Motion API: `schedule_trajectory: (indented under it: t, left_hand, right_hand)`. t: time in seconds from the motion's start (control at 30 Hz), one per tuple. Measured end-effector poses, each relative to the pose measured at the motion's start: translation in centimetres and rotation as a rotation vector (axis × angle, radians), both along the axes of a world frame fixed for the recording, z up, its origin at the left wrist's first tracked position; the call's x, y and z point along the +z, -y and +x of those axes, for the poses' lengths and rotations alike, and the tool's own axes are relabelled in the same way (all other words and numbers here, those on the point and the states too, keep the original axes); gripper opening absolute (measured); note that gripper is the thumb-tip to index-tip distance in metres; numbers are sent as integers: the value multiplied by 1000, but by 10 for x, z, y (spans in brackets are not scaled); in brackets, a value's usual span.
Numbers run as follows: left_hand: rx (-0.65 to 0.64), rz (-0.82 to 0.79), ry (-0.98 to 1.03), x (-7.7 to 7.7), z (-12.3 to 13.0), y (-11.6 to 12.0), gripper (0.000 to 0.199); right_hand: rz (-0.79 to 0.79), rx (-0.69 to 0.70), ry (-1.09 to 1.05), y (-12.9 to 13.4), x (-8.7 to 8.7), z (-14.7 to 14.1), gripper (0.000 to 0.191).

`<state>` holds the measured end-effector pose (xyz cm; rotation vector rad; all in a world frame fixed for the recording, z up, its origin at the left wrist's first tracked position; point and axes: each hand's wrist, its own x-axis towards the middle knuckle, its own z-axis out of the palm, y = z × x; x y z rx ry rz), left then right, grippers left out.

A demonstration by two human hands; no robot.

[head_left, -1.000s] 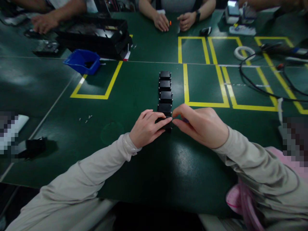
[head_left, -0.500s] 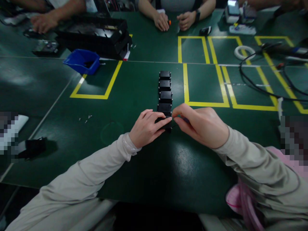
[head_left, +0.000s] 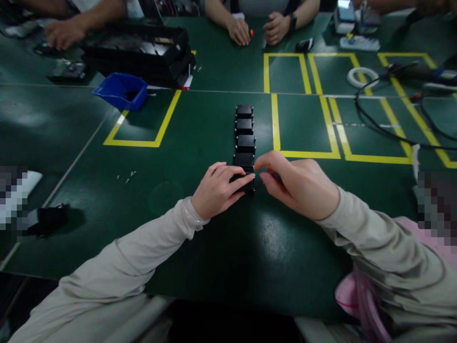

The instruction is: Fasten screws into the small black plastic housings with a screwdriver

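Several small black blocks [head_left: 244, 126] with shiny pins or screws at their corners stand in a row running away from me on the green table [head_left: 200, 133]. My left hand [head_left: 221, 188] lies over the nearest block [head_left: 249, 185], its fingers resting on the top and partly hiding it. Just right of that block is my right hand [head_left: 296, 183], thumb and index finger a little apart, their tips close to the block's right edge. The other fingers are curled under the palm, and what they may hold is hidden.
A blue bin [head_left: 123, 90] sits at the left before a black tray [head_left: 139, 52]. Small screws [head_left: 131, 174] lie left. A cable [head_left: 371, 124] and white ring [head_left: 362, 77] are at right. Across the table are other people's hands [head_left: 276, 29].
My right index finger and thumb have parted slightly and the index fingertip has risen a little. Across the table, a person's hand has shifted slightly. My left hand stays put.
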<state>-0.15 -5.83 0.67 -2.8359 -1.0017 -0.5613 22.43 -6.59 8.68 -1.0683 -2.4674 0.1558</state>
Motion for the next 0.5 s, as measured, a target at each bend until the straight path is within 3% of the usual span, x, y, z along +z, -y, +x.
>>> schedule_trajectory:
  t: [0.5]
  left_hand:
    - [1, -17, 2, 0, 1, 0, 46]
  right_hand:
    - [-37, 7, 9, 0, 0, 1, 27]
